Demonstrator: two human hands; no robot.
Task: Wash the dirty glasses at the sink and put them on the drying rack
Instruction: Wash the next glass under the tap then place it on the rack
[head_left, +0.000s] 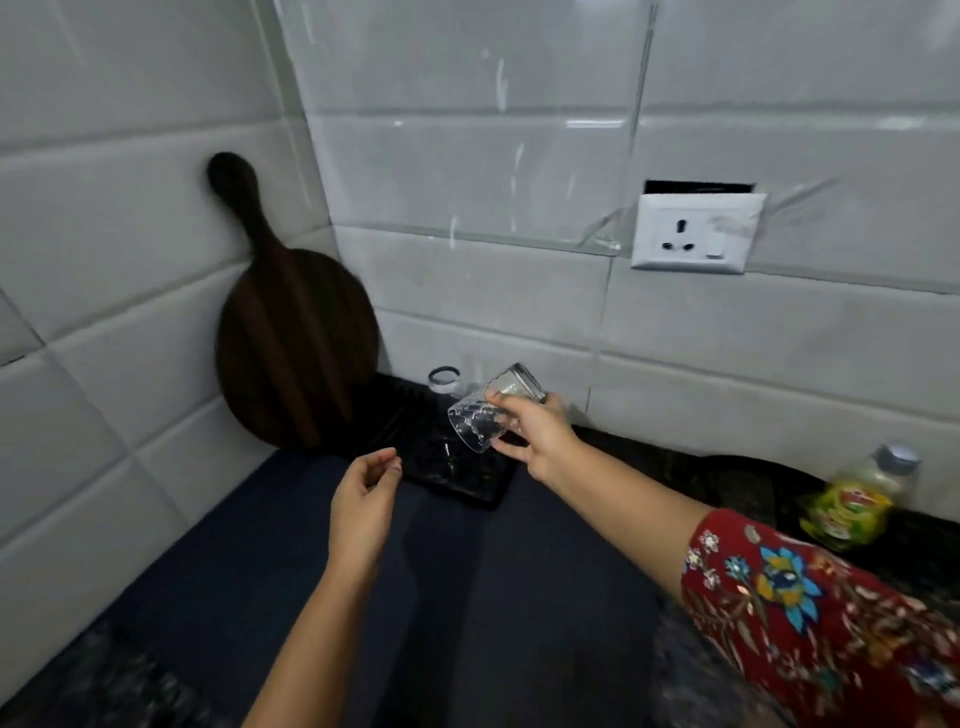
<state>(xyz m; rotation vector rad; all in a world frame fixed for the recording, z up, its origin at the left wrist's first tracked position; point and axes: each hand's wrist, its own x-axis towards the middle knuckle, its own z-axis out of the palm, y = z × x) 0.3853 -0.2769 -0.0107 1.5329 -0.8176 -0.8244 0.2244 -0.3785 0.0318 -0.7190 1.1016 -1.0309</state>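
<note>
We see a clear glass (485, 415) tilted mouth-down over a black drying rack (457, 478) in the counter's corner, gripped by the right hand (540, 431), fingers curled round it. The left hand (363, 499) hovers nearby, loosely curled, holding nothing. Another glass (444, 380) stands behind; a wooden board (296, 343) leans on the tiles.

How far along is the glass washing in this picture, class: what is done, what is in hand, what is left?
Done: one glass already stands upside down on the black drying tray.
In hand: the right hand grips a tilted clear glass above the tray; the left hand hovers nearby holding nothing.
Left: setting this glass down. The sink and any other dirty glasses are out of view.
</note>
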